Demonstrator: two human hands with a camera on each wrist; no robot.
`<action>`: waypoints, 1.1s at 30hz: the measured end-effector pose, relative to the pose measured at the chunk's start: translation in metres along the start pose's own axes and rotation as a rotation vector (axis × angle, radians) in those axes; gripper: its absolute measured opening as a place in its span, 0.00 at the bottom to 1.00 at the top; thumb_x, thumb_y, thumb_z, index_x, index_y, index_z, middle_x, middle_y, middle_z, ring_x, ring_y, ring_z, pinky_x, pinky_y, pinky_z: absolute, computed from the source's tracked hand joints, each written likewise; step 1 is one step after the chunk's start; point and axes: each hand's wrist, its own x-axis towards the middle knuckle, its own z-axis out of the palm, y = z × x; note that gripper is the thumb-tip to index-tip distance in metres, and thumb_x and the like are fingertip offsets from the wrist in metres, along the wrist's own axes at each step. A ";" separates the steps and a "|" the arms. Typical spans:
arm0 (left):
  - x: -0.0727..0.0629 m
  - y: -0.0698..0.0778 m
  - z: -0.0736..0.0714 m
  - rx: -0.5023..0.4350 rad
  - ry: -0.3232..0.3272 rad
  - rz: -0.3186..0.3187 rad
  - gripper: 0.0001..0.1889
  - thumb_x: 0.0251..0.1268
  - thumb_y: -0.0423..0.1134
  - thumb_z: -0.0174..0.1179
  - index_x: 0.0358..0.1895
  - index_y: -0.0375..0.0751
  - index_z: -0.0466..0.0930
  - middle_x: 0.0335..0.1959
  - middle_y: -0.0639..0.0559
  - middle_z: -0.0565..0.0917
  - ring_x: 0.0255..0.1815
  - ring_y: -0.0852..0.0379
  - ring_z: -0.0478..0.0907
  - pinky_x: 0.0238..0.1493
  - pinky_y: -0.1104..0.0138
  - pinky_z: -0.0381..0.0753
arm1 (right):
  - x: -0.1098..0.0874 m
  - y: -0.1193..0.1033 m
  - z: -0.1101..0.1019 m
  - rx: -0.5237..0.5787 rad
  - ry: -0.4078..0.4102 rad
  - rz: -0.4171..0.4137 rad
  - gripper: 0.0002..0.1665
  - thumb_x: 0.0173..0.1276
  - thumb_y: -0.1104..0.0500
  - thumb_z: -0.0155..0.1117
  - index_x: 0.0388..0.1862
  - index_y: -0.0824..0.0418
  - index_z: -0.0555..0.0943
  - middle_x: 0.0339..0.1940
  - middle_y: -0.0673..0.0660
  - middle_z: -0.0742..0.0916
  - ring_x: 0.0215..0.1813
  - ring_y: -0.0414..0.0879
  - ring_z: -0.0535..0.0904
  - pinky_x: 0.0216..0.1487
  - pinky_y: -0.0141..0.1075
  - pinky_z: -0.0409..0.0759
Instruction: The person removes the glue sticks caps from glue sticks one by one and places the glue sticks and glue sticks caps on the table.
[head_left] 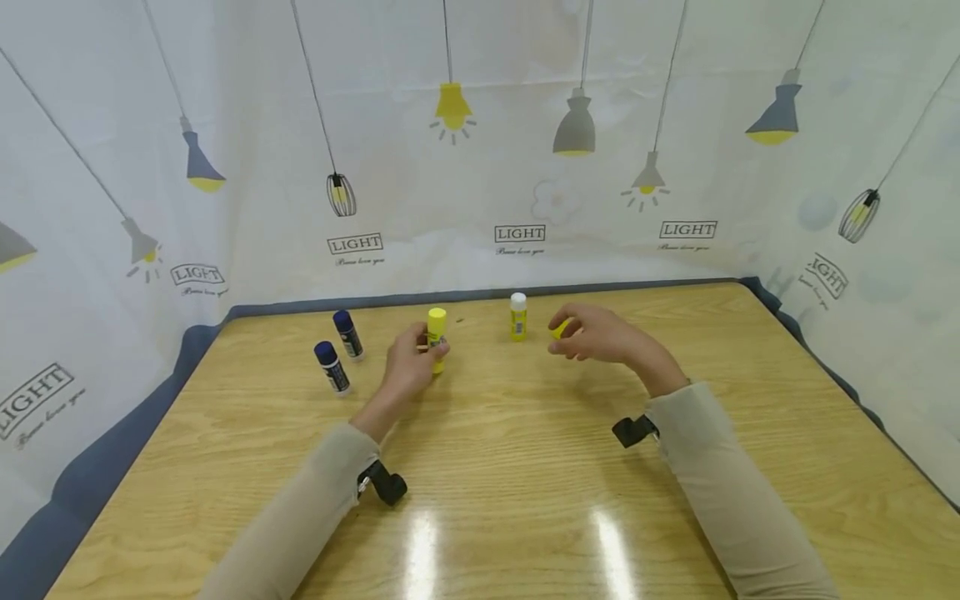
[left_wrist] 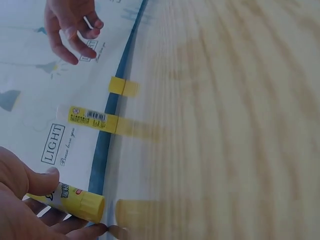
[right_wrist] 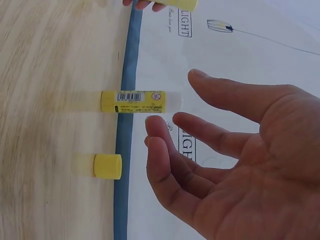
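My left hand [head_left: 408, 365] grips a yellow glue stick [head_left: 437, 318] upright between thumb and fingers. In the left wrist view a small gap shows between its lower end and the table. To the right stands another yellow glue stick [head_left: 518, 321] with a white top, untouched. A small yellow cap [right_wrist: 107, 166] rests on the table beside it; in the head view my right hand [head_left: 596, 335] partly covers this cap. The right hand's fingers are loosely bent and apart, and nothing lies between them.
Two dark blue-capped glue sticks, one nearer [head_left: 332, 367] and one farther [head_left: 348, 335], stand left of my left hand. The wooden table [head_left: 510, 467] ends at a white curtain [head_left: 420, 167] printed with lamps. A tiny dark speck [head_left: 460, 320] lies near the back.
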 end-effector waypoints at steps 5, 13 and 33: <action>-0.004 0.003 0.009 0.043 -0.051 0.059 0.19 0.76 0.37 0.62 0.66 0.37 0.76 0.62 0.37 0.81 0.65 0.38 0.80 0.62 0.50 0.84 | -0.002 -0.009 0.005 -0.025 -0.023 -0.038 0.28 0.75 0.54 0.66 0.68 0.65 0.73 0.60 0.70 0.84 0.53 0.59 0.86 0.55 0.51 0.87; -0.010 0.009 0.023 0.092 -0.099 0.119 0.19 0.73 0.36 0.64 0.64 0.36 0.79 0.60 0.37 0.84 0.62 0.39 0.82 0.61 0.51 0.85 | -0.004 -0.022 0.011 -0.043 -0.033 -0.096 0.28 0.75 0.54 0.66 0.69 0.63 0.72 0.60 0.68 0.84 0.49 0.55 0.86 0.54 0.53 0.87; -0.030 0.031 0.049 0.138 -0.323 0.210 0.14 0.73 0.36 0.65 0.59 0.42 0.82 0.55 0.38 0.86 0.53 0.42 0.86 0.45 0.59 0.89 | -0.003 -0.036 0.029 -0.039 -0.030 -0.220 0.33 0.78 0.52 0.64 0.74 0.64 0.67 0.51 0.66 0.87 0.46 0.60 0.87 0.48 0.53 0.87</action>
